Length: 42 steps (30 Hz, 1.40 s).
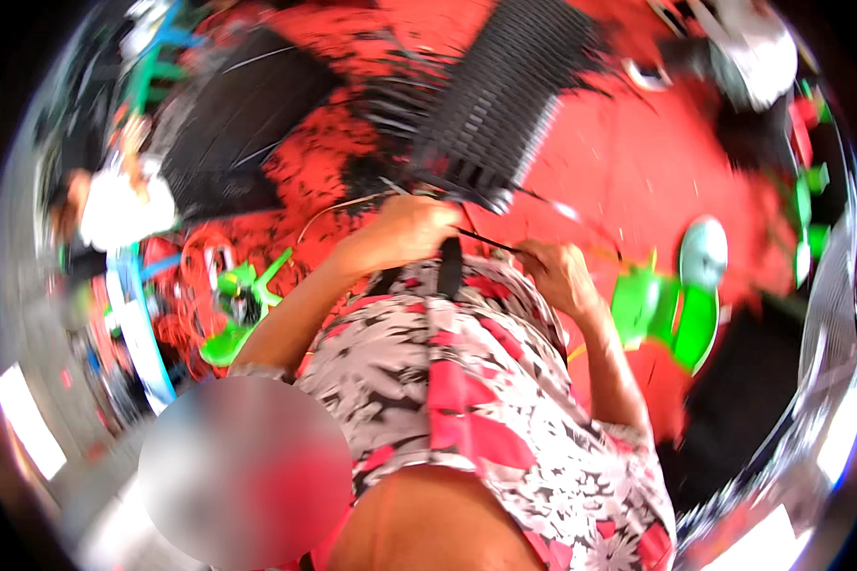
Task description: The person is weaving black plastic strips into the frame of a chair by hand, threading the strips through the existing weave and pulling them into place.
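My left hand (411,228) is closed in front of my waist, at the near end of a black ribbed, woven-looking piece (505,90). A thin black strand (487,240) runs from it to my right hand (554,271), whose fingers are pinched on the strand's other end. The strand looks fairly straight between the two hands. Loose black strips (400,105) lie beside the ribbed piece. Motion blur hides what else, if anything, my left fingers hold.
Black scraps litter the red floor (590,162). To the left stand a large black panel (248,114) and a person in white (129,205). Green plastic pieces (238,309) lie nearer. On the right are green slippers or similar items (690,324) and another person (752,57).
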Tool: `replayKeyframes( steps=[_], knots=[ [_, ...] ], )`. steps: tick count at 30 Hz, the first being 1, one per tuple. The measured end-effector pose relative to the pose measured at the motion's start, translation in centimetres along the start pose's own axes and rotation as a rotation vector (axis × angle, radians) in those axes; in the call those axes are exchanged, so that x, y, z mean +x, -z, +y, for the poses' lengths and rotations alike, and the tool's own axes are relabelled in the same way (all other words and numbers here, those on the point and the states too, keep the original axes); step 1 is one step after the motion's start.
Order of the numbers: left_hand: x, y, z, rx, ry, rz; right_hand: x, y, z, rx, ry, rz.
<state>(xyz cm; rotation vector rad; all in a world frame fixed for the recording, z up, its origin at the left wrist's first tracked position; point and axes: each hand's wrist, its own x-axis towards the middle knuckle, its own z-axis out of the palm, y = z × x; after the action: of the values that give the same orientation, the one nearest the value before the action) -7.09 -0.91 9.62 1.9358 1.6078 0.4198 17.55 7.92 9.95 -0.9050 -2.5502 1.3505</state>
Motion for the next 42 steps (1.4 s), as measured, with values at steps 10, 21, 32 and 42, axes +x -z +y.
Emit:
replayKeyframes(
  steps=[10, 21, 32, 42],
  knots=[
    [2.9, -3.2, 3.5, -0.201, -0.022, -0.281, -2.2, -3.4, 0.5, 0.004, -0.053, 0.055],
    [4.1, -4.4, 1.9, -0.283, -0.030, -0.163, -1.6, -3.6, 1.9, 0.172, -0.286, 0.102],
    [8.2, -7.6, -5.2, 0.241, -0.006, 0.201, 4.6, -3.4, 4.9, -0.213, -0.365, 0.390],
    [6.9, -8.2, -3.3, 0.382, 0.045, 0.008, 7.0, -5.4, 4.8, -0.359, -0.407, 0.230]
  ],
)
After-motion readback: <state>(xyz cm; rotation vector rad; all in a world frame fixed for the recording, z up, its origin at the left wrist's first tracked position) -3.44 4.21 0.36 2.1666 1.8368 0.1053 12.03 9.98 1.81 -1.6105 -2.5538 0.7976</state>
